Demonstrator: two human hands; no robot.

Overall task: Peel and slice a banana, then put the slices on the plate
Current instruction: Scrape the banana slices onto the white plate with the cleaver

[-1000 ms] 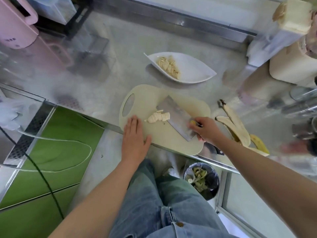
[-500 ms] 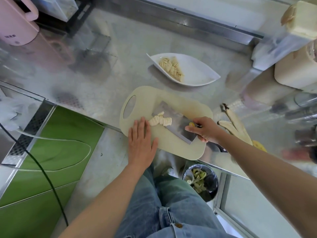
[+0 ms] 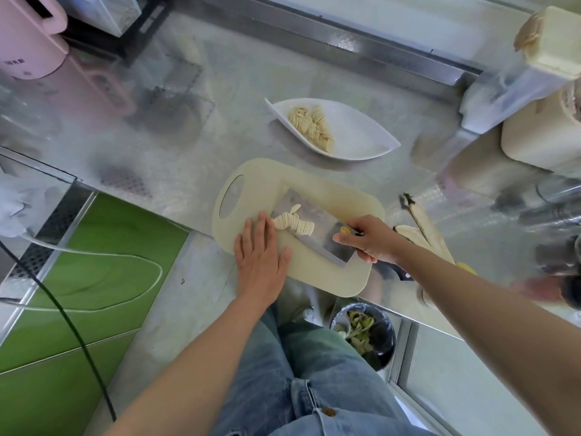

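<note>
Pale banana slices point(image 3: 294, 225) are touched at their 9 o'clock end by the flat left hand point(image 3: 259, 258); the steel cleaver point(image 3: 323, 243) beneath is gripped by the right hand point(image 3: 369, 239).

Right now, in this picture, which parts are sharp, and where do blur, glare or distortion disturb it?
Head view, centre: sharp, with the banana slices on the cleaver and the plate clearly readable; head view, right edge: the containers look soft and smeared, stretched by the wide lens; head view, counter: hazy reflections and mild glare on the steel, only soft shadows.
</note>
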